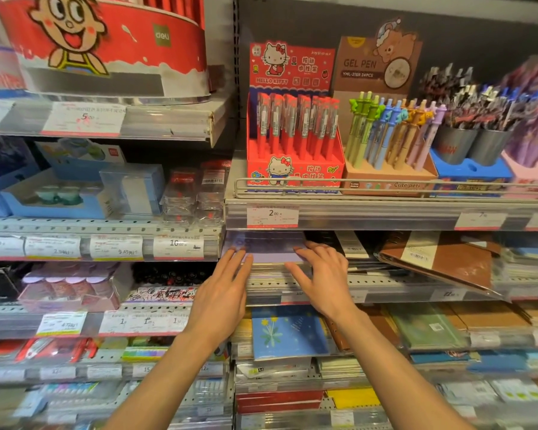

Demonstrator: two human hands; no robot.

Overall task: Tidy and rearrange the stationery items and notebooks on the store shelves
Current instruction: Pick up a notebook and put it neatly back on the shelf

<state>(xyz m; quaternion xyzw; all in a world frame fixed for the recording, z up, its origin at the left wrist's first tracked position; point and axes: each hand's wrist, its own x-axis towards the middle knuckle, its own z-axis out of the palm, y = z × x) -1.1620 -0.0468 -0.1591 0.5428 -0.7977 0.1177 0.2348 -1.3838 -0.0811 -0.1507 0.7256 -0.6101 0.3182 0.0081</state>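
- Head view: I am reaching both arms into the notebook shelf (385, 282) under the pen display, because the lavender notebook (271, 254) is sitting on top of a flat stack there and seems to need squaring.
- My left hand (222, 290) is lying with fingers straight and spread, its tips touching the notebook's near left edge, clamped on nothing.
- My right hand (320, 274) is resting flat, fingers extended onto its right edge, likewise gripping nothing.
- I am judging this two-sided press as a way of sliding the cover back evenly.
- A brown notebook (441, 262) is leaning tilted just to the right, probably next to straighten.
- The red Hello Kitty pen box (295, 169) is standing upright above, behind the wire rail (385, 186).
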